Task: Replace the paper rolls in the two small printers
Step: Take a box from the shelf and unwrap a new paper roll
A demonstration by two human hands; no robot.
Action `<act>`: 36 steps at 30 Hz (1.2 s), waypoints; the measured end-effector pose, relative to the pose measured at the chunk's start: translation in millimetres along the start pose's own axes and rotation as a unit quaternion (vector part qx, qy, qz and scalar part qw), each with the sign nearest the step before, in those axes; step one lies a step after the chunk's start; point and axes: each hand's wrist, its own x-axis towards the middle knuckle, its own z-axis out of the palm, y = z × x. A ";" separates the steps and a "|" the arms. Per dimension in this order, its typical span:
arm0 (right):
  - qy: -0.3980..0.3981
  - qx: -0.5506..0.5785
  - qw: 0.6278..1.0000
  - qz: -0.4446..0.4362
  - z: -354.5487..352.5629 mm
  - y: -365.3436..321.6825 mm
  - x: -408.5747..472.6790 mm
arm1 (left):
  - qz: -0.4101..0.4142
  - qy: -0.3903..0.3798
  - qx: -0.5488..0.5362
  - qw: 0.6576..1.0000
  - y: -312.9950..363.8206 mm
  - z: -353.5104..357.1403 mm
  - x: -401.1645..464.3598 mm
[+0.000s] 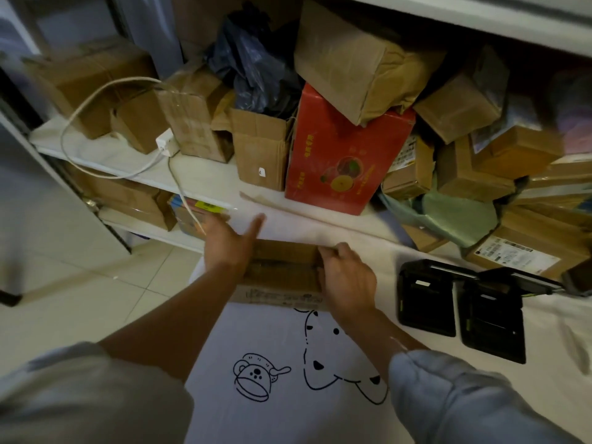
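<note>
Cardboard box [282,274], brown, flat, squarely between both hands on white cloth [288,411] printed with cartoon animals; long axis crosswise, from left hand to right hand, printed near edge toward the body. Contents unseen; presumably the spare paper rolls, a judgement only. Left hand [229,243] against the box's left end, fingers straight and spread, forefinger out toward the shelf edge beyond. Right hand [347,277] on the box's right end, fingers curled over the far top corner, apparently gripping a flap or edge; blurred, so grip not certain. Two small printers [461,309], black, side by side, touching or nearly so, to the right of the right hand and slightly nearer the body; well apart from the left hand, hence right hand the nearer. Lids raised and leaning away toward the parcels behind, open bays facing up, long axes roughly running away from the body; no rolls discernible inside. Beyond the hands: red carton [346,155] with fruit print, white cable [105,123], stacked brown parcels. Likely step in hand: opening the box, printers not yet reloaded.
</note>
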 end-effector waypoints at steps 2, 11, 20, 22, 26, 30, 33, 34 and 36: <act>-0.007 -0.025 0.999 -0.032 0.6 -6.2 13.5 | 0.061 -0.043 0.144 0.987 -5.6 7.3 -1.1; -0.066 -0.060 0.984 -0.157 1.2 -33.6 30.7 | 0.112 -0.068 0.334 0.933 -23.0 1.6 -11.2; -0.094 -0.025 0.985 -0.143 -4.8 -28.0 32.1 | 0.170 -0.123 0.463 0.861 -1.1 5.4 -8.6; -0.087 -0.017 0.987 -0.137 -5.1 -27.0 31.0 | 0.191 -0.118 0.487 0.844 0.1 8.0 -8.4; -0.088 -0.003 0.988 -0.126 -6.3 -19.5 33.2 | 0.258 -0.113 0.518 0.808 -7.6 -1.0 -3.9; -0.087 0.009 0.989 -0.117 -9.2 -13.5 33.6 | 0.125 -0.082 0.317 0.937 -8.2 -9.7 10.4; -0.039 0.044 0.996 -0.062 -13.8 -5.2 38.3 | -0.124 -0.045 -0.061 0.989 -6.0 -10.0 27.5; -0.032 0.057 0.997 -0.050 -14.4 -2.8 41.3 | -0.173 -0.041 -0.122 0.977 -5.3 -11.2 29.9; -0.037 0.078 0.995 -0.041 -14.7 -2.9 45.0 | -0.204 -0.058 -0.152 0.965 -3.6 -12.0 29.6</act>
